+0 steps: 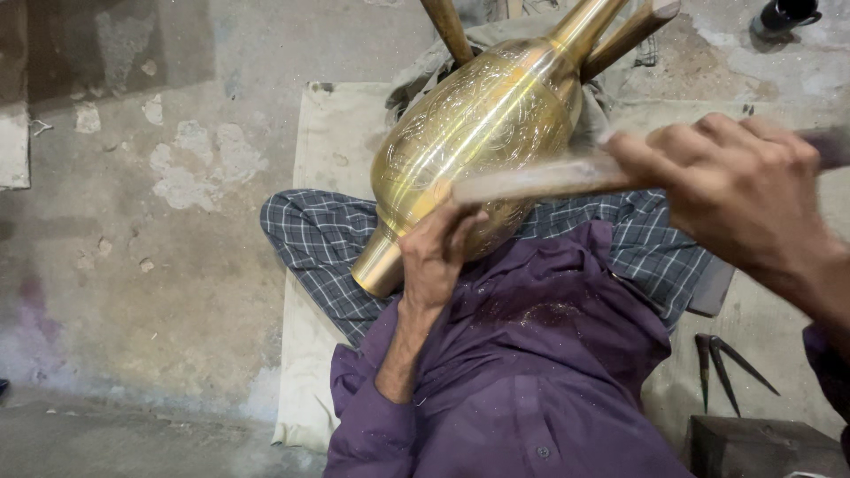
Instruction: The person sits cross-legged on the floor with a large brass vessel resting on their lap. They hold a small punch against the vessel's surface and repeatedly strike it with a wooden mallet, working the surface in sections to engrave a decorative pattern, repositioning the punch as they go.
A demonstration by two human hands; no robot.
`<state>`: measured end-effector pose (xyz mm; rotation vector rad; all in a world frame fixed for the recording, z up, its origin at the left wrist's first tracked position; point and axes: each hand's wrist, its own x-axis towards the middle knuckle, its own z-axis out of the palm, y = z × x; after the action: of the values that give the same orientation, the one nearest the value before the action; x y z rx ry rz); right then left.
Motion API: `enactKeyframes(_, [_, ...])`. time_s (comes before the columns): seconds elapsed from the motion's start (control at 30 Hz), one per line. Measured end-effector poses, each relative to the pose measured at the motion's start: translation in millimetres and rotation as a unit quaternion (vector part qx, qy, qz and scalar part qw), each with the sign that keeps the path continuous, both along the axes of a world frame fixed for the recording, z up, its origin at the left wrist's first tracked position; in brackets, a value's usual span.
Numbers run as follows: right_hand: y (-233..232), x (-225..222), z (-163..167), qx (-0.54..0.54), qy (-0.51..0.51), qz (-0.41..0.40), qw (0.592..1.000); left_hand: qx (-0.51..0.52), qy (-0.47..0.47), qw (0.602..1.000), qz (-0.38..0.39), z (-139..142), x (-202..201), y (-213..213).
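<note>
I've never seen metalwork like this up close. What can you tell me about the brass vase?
The vase looks like polished brass, golden and shiny, with fine engraved patterns over its bulging body. It lies tilted, its narrow neck pointing up and away, its flared foot toward the lap. Wooden sticks prop it near the neck. The left hand presses its underside.

A large engraved brass vase (469, 142) lay tilted across the person's lap, its neck pointing up and away between two wooden sticks (447, 26), its foot low on the left. The left hand (434, 252) pressed against the vase's lower belly, fingers curled on the metal. The right hand (735, 190) gripped a blurred wooden-handled tool (540, 180), its head just by the left fingers. A pair of dark metal dividers (722, 358) lay on the pale mat (332, 133) to the right.
</note>
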<state>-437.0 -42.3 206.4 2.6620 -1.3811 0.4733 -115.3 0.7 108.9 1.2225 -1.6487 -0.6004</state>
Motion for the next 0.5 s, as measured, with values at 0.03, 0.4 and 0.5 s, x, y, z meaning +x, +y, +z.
enactKeyframes(0.03, [0,0,-1,-0.037,0.09,-0.006,0.995,-0.009,-0.015,1.0,-0.005,2,0,0])
enactKeyframes(0.4, [5,-6,3,-0.062,0.035,0.001,0.997,0.002,0.018,1.0,0.001,5,-2,1])
enactKeyframes(0.5, [8,-3,6,-0.023,-0.073,0.018,0.997,0.01,0.039,0.999,-0.017,3,-1,2])
